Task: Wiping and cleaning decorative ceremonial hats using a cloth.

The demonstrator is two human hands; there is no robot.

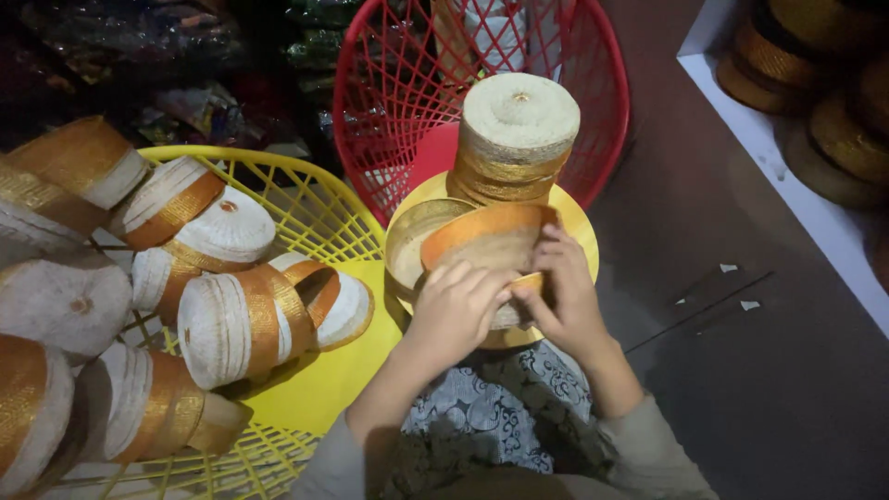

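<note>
Both my hands hold a small round box with an orange band (486,243), tilted so its open inside faces me. My left hand (454,310) grips its near rim from the left, fingers curled over the edge. My right hand (563,292) presses the right side. Beside it lies a gold-rimmed round lid or box (412,243), open side up. Behind them stands a stack of jute-covered round boxes with gold bands (514,139). All rest on a yellow round tray (579,236) over my lap.
A yellow plastic basket (306,208) at left holds several white and gold-banded round boxes (245,324). A red plastic basket (574,83) stands behind the stack. A white shelf (796,185) at right carries more gold-banded boxes. Thin sticks (704,310) lie on the dark floor.
</note>
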